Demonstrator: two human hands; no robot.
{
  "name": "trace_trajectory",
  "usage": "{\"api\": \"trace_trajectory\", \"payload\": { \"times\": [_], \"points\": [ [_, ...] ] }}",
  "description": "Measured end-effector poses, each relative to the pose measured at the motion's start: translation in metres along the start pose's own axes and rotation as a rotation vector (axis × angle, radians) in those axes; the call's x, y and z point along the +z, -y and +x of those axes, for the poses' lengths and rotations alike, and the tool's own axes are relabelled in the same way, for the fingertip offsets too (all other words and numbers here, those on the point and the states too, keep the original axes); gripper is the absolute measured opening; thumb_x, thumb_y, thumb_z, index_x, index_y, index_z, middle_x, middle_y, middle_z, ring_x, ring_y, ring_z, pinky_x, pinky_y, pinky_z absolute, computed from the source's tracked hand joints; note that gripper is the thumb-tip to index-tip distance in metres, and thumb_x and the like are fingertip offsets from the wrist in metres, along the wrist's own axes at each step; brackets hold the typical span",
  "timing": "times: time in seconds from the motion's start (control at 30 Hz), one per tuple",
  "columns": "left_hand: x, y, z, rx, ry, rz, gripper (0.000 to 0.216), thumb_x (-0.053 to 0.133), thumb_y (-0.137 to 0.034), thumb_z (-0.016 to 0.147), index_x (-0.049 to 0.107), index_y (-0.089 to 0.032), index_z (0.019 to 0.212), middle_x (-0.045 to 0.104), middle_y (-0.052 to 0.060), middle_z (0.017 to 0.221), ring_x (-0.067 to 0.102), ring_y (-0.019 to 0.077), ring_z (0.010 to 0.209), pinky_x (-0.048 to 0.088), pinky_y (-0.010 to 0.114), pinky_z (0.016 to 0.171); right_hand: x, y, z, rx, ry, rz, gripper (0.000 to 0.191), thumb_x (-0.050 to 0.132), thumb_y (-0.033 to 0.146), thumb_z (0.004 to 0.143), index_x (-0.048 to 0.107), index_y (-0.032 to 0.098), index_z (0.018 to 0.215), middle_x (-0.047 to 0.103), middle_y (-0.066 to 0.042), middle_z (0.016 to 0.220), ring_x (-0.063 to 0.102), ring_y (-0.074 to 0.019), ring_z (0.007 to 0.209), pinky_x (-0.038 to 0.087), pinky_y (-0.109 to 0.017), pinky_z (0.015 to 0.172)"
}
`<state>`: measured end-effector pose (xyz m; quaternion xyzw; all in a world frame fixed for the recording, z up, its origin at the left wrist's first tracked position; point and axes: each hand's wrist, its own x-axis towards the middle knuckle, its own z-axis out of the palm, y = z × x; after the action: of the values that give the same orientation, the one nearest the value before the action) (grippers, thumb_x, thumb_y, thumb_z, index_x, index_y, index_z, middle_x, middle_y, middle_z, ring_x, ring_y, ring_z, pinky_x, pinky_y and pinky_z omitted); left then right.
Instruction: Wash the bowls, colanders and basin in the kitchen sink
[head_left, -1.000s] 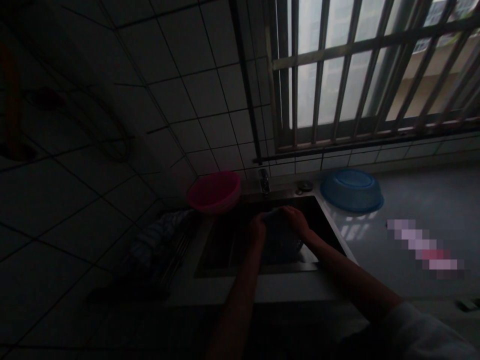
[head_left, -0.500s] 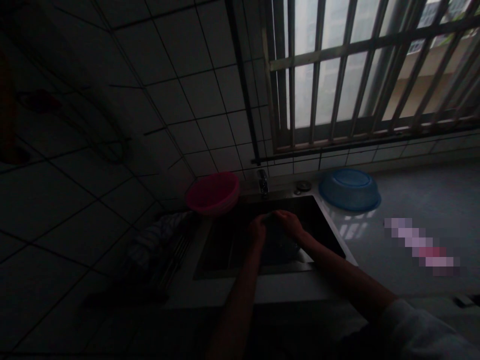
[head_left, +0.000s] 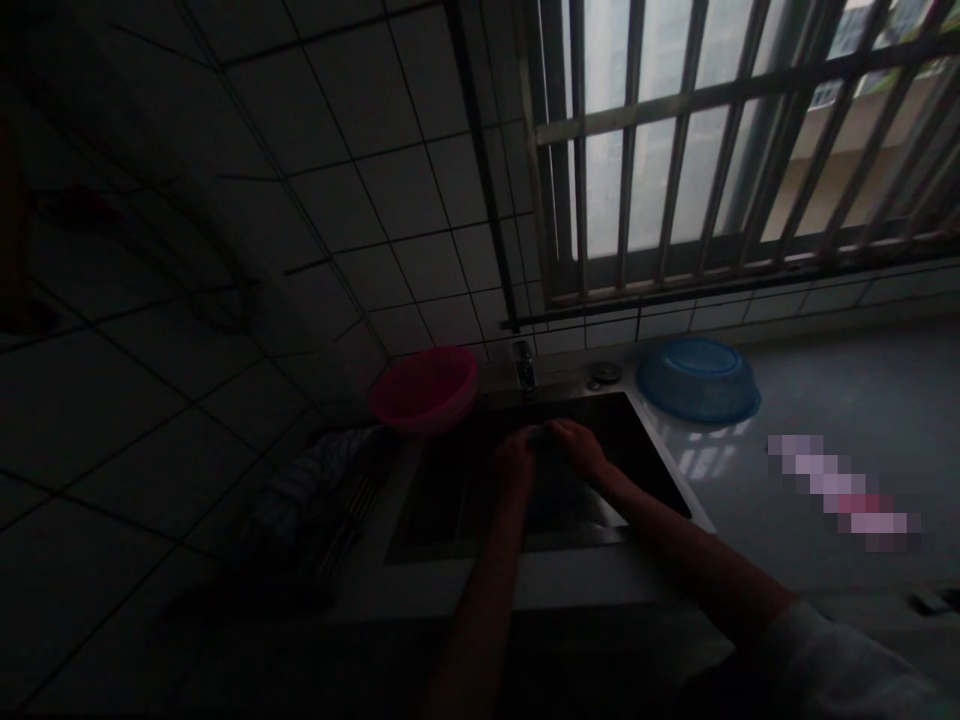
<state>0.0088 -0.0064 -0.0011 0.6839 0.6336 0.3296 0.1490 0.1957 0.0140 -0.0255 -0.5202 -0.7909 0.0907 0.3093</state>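
Over the sink [head_left: 660,455], my left hand [head_left: 515,456] and my right hand [head_left: 574,445] come together below the faucet [head_left: 524,367]. Between them is a small dark greenish thing [head_left: 538,436], too dim to name. My left hand looks closed around its left side. The fingers of my right hand are bent over its right end. The room is very dark, so the fingertips and most of the held thing do not show clearly.
A pink basin [head_left: 425,390] stands at the sink's back left corner. On the counter [head_left: 825,390] to the right lies an upturned blue basin [head_left: 698,380], with a blurred-out pink and purple item [head_left: 840,490] nearer. A striped cloth [head_left: 307,480] is at the left.
Both hands stay at nearly the same place over the sink. My left hand has shifted very slightly, and a little more of the dark thing shows between the hands.
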Motion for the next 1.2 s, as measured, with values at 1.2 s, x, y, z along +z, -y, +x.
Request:
{"api": "trace_trajectory", "payload": {
  "times": [1.2],
  "points": [
    [-0.005, 0.008, 0.004, -0.087, 0.081, -0.054, 0.043, 0.062, -0.007, 0.096, 0.076, -0.026, 0.132, 0.077, 0.007, 0.136, 0.071, 0.0195, 0.126, 0.05, 0.032, 0.112, 0.001, -0.001, 0.003, -0.017, 0.033, 0.097, 0.048, 0.054, 0.003, 0.095, 0.074, 0.022, 0.133, 0.077, -0.008, 0.132, 0.073, -0.0202, 0.121, 0.054, -0.031, 0.109]
  ]
}}
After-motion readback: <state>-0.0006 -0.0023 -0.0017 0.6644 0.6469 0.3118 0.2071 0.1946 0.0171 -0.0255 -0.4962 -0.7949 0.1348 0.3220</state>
